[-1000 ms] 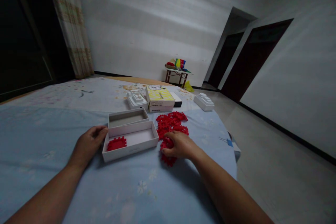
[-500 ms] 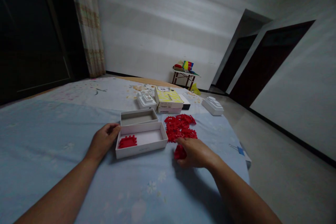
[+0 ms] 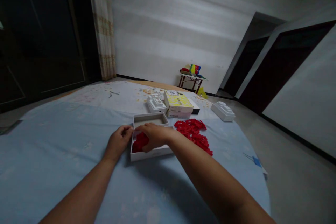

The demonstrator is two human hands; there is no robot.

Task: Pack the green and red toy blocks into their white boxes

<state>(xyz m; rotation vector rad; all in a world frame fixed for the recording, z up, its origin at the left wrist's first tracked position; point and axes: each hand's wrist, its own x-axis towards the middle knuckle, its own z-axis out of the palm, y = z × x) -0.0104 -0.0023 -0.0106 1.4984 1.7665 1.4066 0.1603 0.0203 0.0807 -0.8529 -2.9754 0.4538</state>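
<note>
My left hand is closed, with its fingertips pinching the left edge of an open white box. Inside that box's left end, my right hand has its fingers closed over a red notched plastic piece. How many red pieces lie under the hand cannot be made out. To the right of the box a loose pile of red interlocking pieces spreads over the cloth, partly hidden behind my right forearm. A shallow grey-lined box part lies directly behind the white box.
Farther back stand a yellow-and-white carton, a white moulded case and a dark-sided box. Another white case sits near the right edge of the blue tablecloth. A blue clip-like item is at the right rim.
My right hand has moved left from beside the red pile into the white box, carrying a red piece. My left hand stays at the box's edge. The view has shifted slightly left.
</note>
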